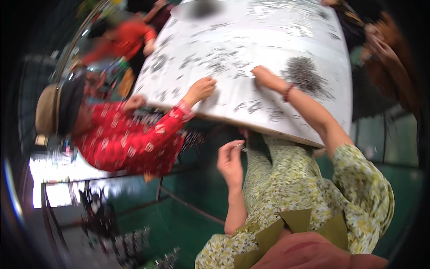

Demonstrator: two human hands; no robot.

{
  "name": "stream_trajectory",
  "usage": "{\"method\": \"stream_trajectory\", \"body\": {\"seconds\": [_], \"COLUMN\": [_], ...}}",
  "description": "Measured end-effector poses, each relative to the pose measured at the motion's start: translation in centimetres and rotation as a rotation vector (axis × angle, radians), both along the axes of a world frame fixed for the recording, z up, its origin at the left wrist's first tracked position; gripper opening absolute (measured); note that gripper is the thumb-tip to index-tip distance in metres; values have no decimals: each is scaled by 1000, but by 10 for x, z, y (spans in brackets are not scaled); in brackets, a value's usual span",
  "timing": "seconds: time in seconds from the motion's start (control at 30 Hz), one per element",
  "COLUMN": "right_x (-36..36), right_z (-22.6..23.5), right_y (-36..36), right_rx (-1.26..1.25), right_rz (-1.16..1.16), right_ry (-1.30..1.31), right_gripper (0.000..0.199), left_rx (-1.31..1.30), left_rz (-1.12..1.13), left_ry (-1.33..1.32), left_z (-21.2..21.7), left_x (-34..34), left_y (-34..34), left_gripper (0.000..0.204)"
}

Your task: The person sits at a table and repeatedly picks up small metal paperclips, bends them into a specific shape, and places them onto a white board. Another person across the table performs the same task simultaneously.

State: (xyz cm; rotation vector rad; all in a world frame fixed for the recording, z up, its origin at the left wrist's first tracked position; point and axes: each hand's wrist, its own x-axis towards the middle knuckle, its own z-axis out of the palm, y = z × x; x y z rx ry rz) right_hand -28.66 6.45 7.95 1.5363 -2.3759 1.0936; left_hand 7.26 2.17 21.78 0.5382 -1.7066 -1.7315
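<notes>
My left hand point(230, 162) is raised off the near edge of the white table point(264, 42), above my lap. Its thumb and fingers are pinched on something small and shiny, too blurred to name. My right hand point(267, 78), with a dark red bracelet at the wrist, reaches over the table. Its fingers are bent together, pointing down at the tabletop, and their tips are smeared. Small thin dark pieces point(255, 106) lie scattered near it. To its right is a dense heap of such dark pieces point(305, 77).
A person in a red patterned shirt point(134, 139) works at the left, one hand point(200, 91) on the table. Another person in orange-red point(132, 38) sits farther left. Someone's hands point(380, 45) show at the right edge. A pale round tray point(181, 11) holds a dark mass at the back.
</notes>
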Motion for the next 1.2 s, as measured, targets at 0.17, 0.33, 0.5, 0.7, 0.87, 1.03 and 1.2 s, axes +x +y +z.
{"method": "stream_trajectory", "body": {"seconds": [0.17,0.33,0.5,0.7,0.87,1.03,1.2], "right_x": [48,197,271,273,272,262,263], "right_z": [58,134,165,161,147,127,124], "right_y": [-22,1,11,26,20,21,20], "right_rx": [16,-163,-251,-274,-282,-438,-458], "right_rz": [-164,182,290,125,169,173,92], "right_ry": [-120,-851,-724,-988,-941,-1060,-1203], "right_gripper": [22,29,28,28,27,24,23], "left_rx": [-118,-115,-221,-514,-398,-602,-489], "left_rz": [-79,-31,-23,60,70,77,78], "left_ry": [-55,-76,-102,-20,-117,-144,-96], "left_z": [1,-13,5,7,-16,-28,-43], "left_x": [19,48,55,41,39,26,21], "left_y": [-33,-41,-42,-46,-46,-49,-47], "left_gripper": [5,10,10,5,8,10,18]}}
